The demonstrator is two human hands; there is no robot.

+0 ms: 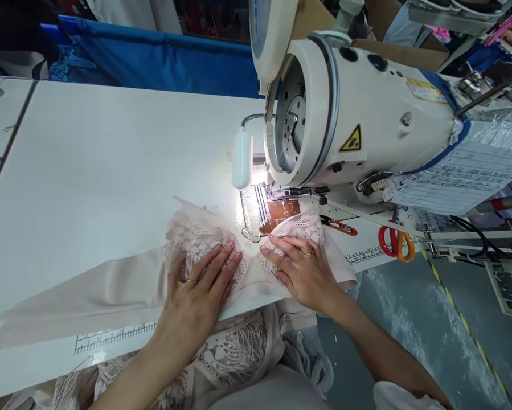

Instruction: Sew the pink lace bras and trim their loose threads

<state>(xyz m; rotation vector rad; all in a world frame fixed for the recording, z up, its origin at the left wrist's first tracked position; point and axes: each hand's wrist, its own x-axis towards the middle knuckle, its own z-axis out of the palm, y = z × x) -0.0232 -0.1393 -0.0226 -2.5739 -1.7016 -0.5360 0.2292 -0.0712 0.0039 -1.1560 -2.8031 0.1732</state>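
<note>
A pale pink lace bra (249, 276) lies spread on the white table in front of the sewing machine (353, 114). One long wing (106, 290) stretches out to the left. My left hand (200, 290) rests on the left lace cup, its fingers extended and slightly apart. On the right cup (302, 226) lies my right hand (304, 270), fingers stretched across the lace with the tips toward the bra's middle. Neither hand is closed around the fabric. Just beyond the bra are a bent wire guide (251, 234) and the brightly lit needle area, where the needle itself is hard to make out.
Orange thread snips (339, 225) and red-and-orange scissors (396, 242) lie right of the bra. A small lamp (242, 159) hangs beside the machine head. More lace bras (234, 341) are bunched below the table's front edge, where a ruler strip (114, 337) runs.
</note>
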